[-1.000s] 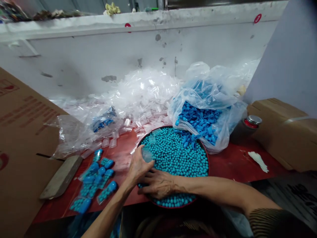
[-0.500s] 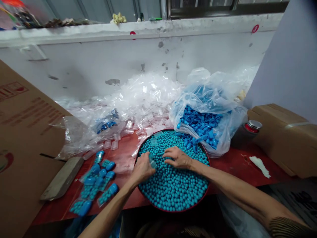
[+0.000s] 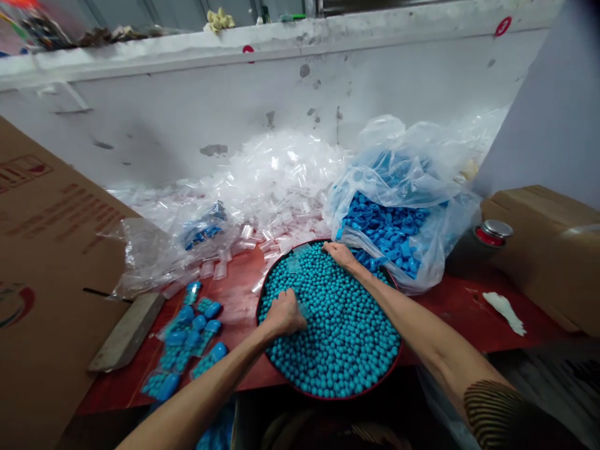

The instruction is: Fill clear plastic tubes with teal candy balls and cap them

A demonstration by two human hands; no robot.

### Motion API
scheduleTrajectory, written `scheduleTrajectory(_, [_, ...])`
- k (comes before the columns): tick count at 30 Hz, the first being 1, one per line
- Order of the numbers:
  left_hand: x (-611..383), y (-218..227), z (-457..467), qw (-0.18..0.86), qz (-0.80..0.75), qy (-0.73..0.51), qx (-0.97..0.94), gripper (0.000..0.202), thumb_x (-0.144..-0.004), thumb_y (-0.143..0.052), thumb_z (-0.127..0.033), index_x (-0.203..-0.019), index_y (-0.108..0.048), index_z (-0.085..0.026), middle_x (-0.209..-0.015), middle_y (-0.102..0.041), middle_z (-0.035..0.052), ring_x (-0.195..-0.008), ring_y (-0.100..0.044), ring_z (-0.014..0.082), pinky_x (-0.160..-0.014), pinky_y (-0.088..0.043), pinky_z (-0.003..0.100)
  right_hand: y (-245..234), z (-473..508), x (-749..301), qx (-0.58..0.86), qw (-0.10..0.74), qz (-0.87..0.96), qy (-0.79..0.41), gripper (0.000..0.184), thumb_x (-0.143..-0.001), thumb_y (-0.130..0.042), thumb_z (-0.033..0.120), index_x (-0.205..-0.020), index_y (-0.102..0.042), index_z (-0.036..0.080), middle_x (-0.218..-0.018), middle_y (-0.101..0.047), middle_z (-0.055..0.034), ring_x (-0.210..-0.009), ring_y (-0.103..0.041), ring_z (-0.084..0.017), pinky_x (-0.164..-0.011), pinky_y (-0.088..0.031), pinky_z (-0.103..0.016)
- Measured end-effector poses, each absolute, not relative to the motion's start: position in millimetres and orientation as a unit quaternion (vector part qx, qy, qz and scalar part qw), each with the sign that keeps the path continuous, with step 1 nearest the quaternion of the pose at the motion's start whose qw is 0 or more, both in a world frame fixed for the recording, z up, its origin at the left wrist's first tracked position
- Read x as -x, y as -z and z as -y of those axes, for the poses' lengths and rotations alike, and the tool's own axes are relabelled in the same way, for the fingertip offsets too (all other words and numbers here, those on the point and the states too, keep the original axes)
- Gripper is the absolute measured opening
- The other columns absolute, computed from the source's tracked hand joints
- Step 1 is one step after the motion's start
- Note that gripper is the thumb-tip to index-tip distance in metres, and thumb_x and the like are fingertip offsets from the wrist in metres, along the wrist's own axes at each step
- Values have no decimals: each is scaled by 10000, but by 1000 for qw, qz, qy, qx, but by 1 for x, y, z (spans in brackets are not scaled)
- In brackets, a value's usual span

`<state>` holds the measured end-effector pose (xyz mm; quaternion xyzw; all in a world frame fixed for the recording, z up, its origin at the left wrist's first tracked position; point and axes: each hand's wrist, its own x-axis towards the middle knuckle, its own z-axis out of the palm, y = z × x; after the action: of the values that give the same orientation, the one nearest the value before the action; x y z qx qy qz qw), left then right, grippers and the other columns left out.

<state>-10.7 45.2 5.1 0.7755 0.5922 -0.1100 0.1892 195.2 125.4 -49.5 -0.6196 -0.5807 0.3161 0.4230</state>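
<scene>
A round red tray (image 3: pixel 262 284) full of small teal balls (image 3: pixel 337 331) sits on the red table. My left hand (image 3: pixel 284 312) is closed round a small clear tube (image 3: pixel 302 308), pressed into the balls at the tray's left side. My right hand (image 3: pixel 338 253) reaches to the tray's far edge, where blue caps (image 3: pixel 363 257) have spilled from a clear bag (image 3: pixel 398 212); its fingers curl down among them, and I cannot see what they hold.
Several filled, blue-capped tubes (image 3: pixel 187 337) lie left of the tray. A heap of empty clear tubes (image 3: pixel 276 181) is piled against the white wall. Cardboard boxes stand at the left (image 3: pixel 42 262) and right (image 3: pixel 548 244). A red-lidded can (image 3: pixel 492 232) stands right of the bag.
My right hand has moved from the tray's near side across the balls to the spilled caps at the far edge. My left hand has stayed at the tray's left with the tube.
</scene>
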Motion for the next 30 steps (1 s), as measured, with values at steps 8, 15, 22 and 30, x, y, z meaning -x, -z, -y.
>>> scheduleTrajectory(8, [5,2,-34,161,-623,73,-762,527,-551,-548,-237,-1033,-389,-94,-1040,-475,164,-946,-504,309,-772,-386,361,60,-131,-187,647,436,505,-369,404,-746,-403,478,-741,-643,153,-735,-634,1,-797,-559,-180,-747,-398,-259])
scheduleTrajectory(15, [3,3,-37,175,-635,66,-749,570,-537,-573,-249,-1051,-383,-93,-1047,-473,168,-952,-505,317,-766,-391,357,58,-116,-181,650,433,440,-443,512,-744,-363,555,-847,-655,147,-853,-655,-40,-871,-570,-193,-797,-411,-289])
scheduleTrajectory(22, [4,4,-36,206,-650,38,-731,619,-504,-599,-243,-1065,-382,-100,-1061,-476,174,-964,-504,329,-774,-391,357,50,-91,-164,664,423,358,-502,557,-782,-311,557,-985,-628,145,-1078,-587,-91,-1040,-505,-206,-909,-342,-331])
scheduleTrajectory(30, [1,10,-37,223,-647,-27,-729,665,-500,-613,-230,-1103,-380,-76,-1070,-478,187,-973,-500,327,-808,-386,363,43,-77,-155,643,459,316,-526,575,-789,-276,580,-1029,-608,176,-1147,-544,-91,-1116,-444,-214,-963,-278,-373])
